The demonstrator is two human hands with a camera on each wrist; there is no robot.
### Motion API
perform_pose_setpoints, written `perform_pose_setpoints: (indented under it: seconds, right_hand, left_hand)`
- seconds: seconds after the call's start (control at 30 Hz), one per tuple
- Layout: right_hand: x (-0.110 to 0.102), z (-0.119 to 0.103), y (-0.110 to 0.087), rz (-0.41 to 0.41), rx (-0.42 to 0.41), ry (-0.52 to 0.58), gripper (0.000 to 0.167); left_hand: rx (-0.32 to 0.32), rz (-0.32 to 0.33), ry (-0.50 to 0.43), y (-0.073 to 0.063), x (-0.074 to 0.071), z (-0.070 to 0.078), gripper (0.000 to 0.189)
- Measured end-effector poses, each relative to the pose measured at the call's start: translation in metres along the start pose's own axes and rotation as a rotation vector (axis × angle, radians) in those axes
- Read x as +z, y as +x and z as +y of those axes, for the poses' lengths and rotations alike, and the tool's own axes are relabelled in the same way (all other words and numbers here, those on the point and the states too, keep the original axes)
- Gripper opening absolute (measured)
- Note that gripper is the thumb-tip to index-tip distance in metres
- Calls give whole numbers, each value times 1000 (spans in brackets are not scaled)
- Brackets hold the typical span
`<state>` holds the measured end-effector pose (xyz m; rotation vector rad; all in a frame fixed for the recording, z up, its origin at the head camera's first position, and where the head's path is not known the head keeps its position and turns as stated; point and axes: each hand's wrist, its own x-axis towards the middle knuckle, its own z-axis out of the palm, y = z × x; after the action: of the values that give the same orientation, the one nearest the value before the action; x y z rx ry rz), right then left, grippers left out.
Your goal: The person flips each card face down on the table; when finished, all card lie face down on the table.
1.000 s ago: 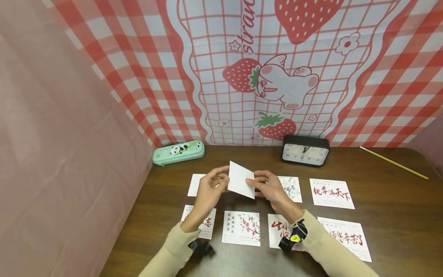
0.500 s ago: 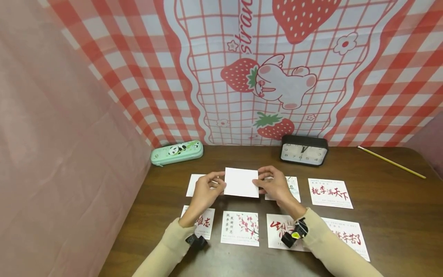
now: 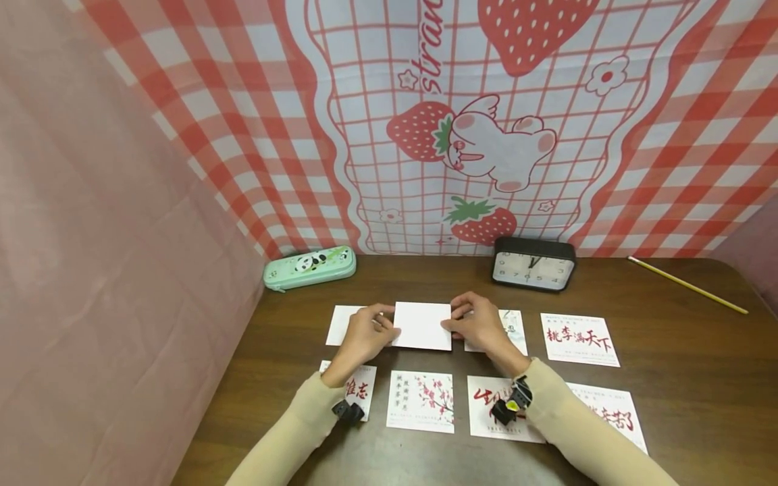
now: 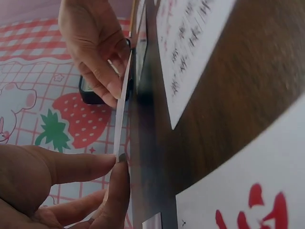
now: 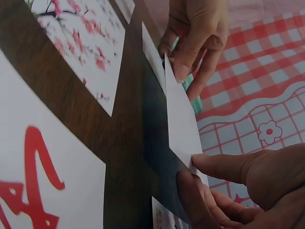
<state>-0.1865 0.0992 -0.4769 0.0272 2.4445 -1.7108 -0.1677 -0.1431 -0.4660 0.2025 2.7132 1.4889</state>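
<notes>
A blank white card is held level just above the table, one hand at each side edge. My left hand pinches its left edge between thumb and fingers. At the opposite edge my right hand pinches it the same way. Both wrist views show the card almost edge-on, with a dark gap between it and the table. Behind the left hand lies another white card, partly covered. A printed card sits partly hidden under the right hand.
Nearer me lie a blossom card and red-lettered cards, such as one below the right wrist. Another red-lettered card is at right. Along the back stand a green pencil case and a black clock; a yellow pencil lies right.
The card was tilted and turned a second ago; it has since been levelled, squared to face me and lowered toward the table. Both hands keep their hold on its edges.
</notes>
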Motion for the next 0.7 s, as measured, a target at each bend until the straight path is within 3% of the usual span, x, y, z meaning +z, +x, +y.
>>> perform_pose_setpoints:
  seconds: [0.27,0.7]
  right_hand:
    - [-2,2,6,-6,-70,-114,37]
    - [-10,-2,8,-80,1,-179,38]
  left_hand:
    - [-3,-19,94,3,3,-2,40]
    - [-7,-78,165,6,4,-2,44]
